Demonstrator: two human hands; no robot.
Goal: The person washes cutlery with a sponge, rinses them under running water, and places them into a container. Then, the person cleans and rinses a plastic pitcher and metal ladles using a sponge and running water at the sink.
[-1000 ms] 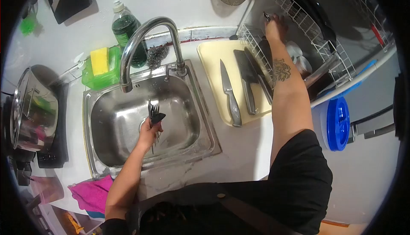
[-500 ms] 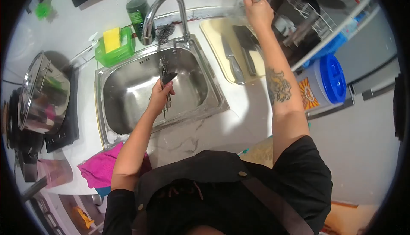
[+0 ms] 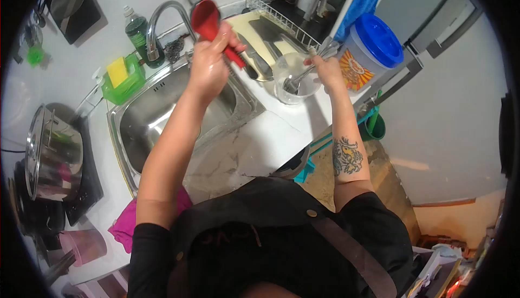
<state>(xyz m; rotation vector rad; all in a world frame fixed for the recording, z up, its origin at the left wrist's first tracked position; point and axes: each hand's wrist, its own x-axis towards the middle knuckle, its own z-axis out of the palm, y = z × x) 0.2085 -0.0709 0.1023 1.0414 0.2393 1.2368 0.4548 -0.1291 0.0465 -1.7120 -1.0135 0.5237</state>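
My left hand is closed around a red ladle and other utensils, blurred, raised over the faucet side of the sink. To the right, my right hand is closed on metal utensils that reach down into a clear plastic container on the counter. Between the hands lies the cream cutting board, with knives on it, partly hidden behind my left hand and the container.
A blue-lidded tub stands right of my right hand, below the wire dish rack. The faucet, soap bottle and green sponge holder line the back. A steel pot sits left; a pink cloth lies in front.
My left hand has risen out of the sink area, and a red ladle now shows in it. My right hand has come down from the rack side to the clear container. The view has shifted.
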